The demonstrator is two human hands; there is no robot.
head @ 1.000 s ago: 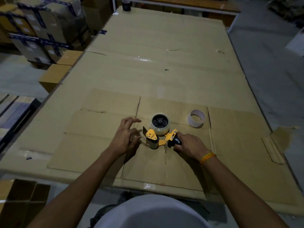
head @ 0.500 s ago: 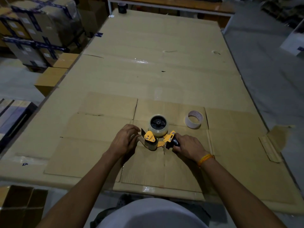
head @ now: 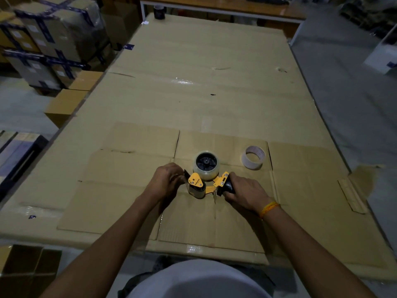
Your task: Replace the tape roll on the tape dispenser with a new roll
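A yellow and black tape dispenser (head: 197,182) lies on its side on flattened cardboard (head: 120,168). A clear tape roll (head: 206,167) sits on its black hub. My right hand (head: 242,192) grips the dispenser's black handle. My left hand (head: 166,181) is closed at the dispenser's front end, by the roller and blade guard; what the fingers pinch is hidden. An empty white cardboard core (head: 253,157) stands apart on the cardboard to the right of the dispenser.
The long table (head: 204,82) is covered in cardboard sheets. A dark tape roll (head: 159,12) stands at its far end. Stacked wrapped boxes (head: 49,39) and brown cartons (head: 68,104) line the floor at the left. An open box (head: 28,267) sits at the near left.
My left hand, open with spread fingers a second ago, has moved right and closed against the dispenser's front end. My right hand has stayed on the handle.
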